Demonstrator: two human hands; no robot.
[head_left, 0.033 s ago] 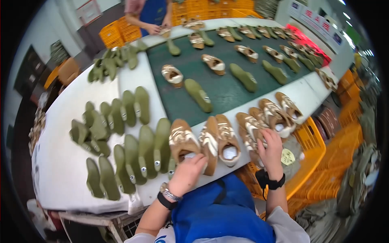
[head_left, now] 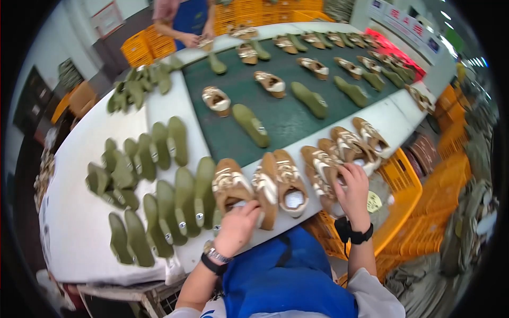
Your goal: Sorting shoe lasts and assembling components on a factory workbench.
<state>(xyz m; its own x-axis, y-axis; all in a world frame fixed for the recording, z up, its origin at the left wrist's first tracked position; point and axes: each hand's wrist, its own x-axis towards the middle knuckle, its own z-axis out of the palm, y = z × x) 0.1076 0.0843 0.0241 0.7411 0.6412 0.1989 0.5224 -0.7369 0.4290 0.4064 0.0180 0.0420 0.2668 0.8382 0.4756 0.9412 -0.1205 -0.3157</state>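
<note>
1. The left hand (head_left: 236, 228) is lying low in the middle of the frame, its fingers curling around the heel end of a tan and white shoe (head_left: 229, 184) and grasping it at the near edge of the white table (head_left: 79, 222).
2. The right hand (head_left: 352, 188) is sitting to the lower right of centre, fingers bent and closing on another tan shoe (head_left: 319, 169) at the table's near edge; how firmly it is gripping cannot be told.
3. Between the two hands, a pair of tan shoes (head_left: 281, 183) is lying side by side, touching each other, soles partly showing.
4. Olive green insoles (head_left: 175, 204) are lying in rows at the lower left of the frame, just beside the left hand's shoe.
5. A dark green conveyor belt (head_left: 281, 119) is running through the upper middle of the frame, carrying more shoes and green soles well apart from each other.
6. An orange crate (head_left: 405, 185) is standing at the right, just beside the right wrist.
7. At the top of the frame, another person's hands (head_left: 196, 40) are working at the far end of the belt.
</note>
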